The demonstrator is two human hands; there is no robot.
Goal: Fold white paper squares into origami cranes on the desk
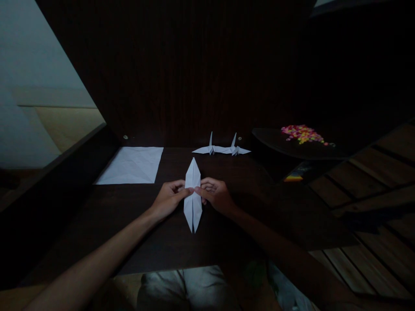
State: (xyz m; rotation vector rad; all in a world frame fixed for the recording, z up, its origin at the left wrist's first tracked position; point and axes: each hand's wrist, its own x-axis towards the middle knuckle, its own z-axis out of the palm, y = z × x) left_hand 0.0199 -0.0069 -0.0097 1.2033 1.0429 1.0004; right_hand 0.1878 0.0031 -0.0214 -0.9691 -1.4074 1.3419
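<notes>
A folded white origami paper [193, 214], long and pointed at the top, stands between my hands above the dark tabletop. Its lower end splits into two points along a centre slit. My left hand [168, 196] grips its left edge, thumb on the front and fingers behind. On the right edge my right hand [216, 194] pinches the same way, and the two thumbs nearly meet at the centre line. The fingers behind the paper are partly hidden. Just beyond it lie two folded white paper cranes [222, 150], side by side with their upright points raised.
A creased white paper sheet [132, 165] lies at the back left. On a dark rounded shelf [269, 139] at the right rests a heap of small pink and yellow pieces [304, 134]. A dark panel [181, 77] rises behind, and a low side board [58, 160] bounds the left.
</notes>
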